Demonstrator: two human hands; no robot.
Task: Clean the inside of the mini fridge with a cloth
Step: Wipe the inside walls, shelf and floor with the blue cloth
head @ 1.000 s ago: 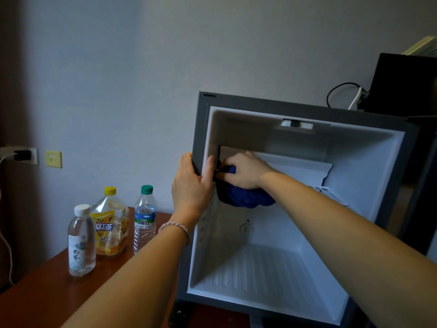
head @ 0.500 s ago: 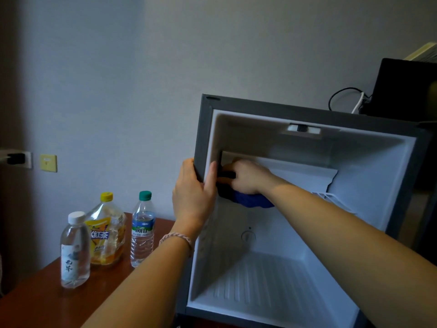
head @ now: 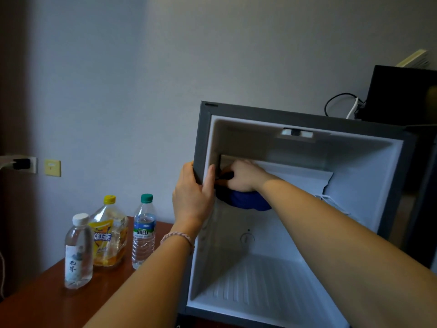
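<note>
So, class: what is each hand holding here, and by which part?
The left hand grips the mini fridge by its left front edge. The right hand holds the blue cloth by its top, bunched against the inner left wall.

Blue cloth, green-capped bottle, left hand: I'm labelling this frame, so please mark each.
blue cloth [head: 248, 201], head view, bulge hanging below the right hand.
green-capped bottle [head: 143, 233], head view, on its label.
left hand [head: 192, 197], head view, back of hand.

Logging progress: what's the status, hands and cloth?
Left hand grips fridge edge. Right hand presses cloth at inner left wall. Nothing blocking.
</note>
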